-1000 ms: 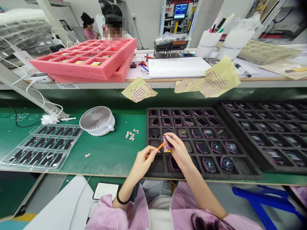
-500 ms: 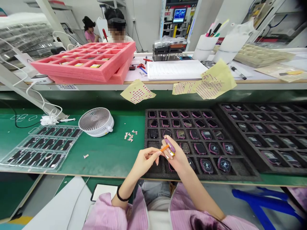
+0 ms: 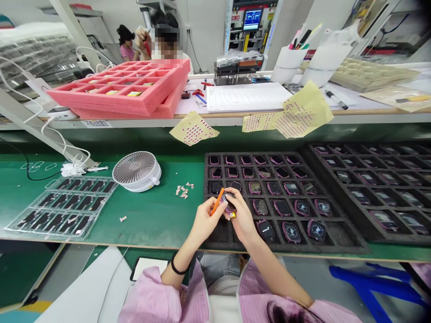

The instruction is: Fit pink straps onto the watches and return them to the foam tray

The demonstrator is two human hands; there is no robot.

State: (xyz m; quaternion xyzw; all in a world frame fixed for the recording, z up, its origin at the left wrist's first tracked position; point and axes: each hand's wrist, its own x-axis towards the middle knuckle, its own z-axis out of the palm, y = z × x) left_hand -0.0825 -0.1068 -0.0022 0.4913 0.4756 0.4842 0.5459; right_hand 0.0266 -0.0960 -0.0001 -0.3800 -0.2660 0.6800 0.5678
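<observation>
Close together over the left front of the black foam tray [image 3: 340, 224], both hands are at work on one watch. My left hand [image 3: 204, 220] is closed around a thin orange stick [image 3: 217, 202], which points up and away, and its fingertips meet the watch's edge. In the closed fingers of my right hand [image 3: 242, 220] is a purple-framed smartwatch body [image 3: 230, 205], with a yellow and silver piece [image 3: 232, 215] showing at its lower edge. Fingers cover much of the watch. Rows of similar watches [image 3: 291, 232] lie in the tray's pockets.
A second watch tray [image 3: 363, 220] adjoins on the right. Small pale pieces [image 3: 183, 195] lie scattered left of my hands, near a round white fan [image 3: 137, 172]. Farther left is a clear tray of black parts [image 3: 63, 204]. Pink foam trays [image 3: 161, 96] sit on the shelf above.
The watch has turned from edge-on to show more of its dark face. The orange stick has swung from lying sideways to pointing upward, and my left fingers have come up against the watch.
</observation>
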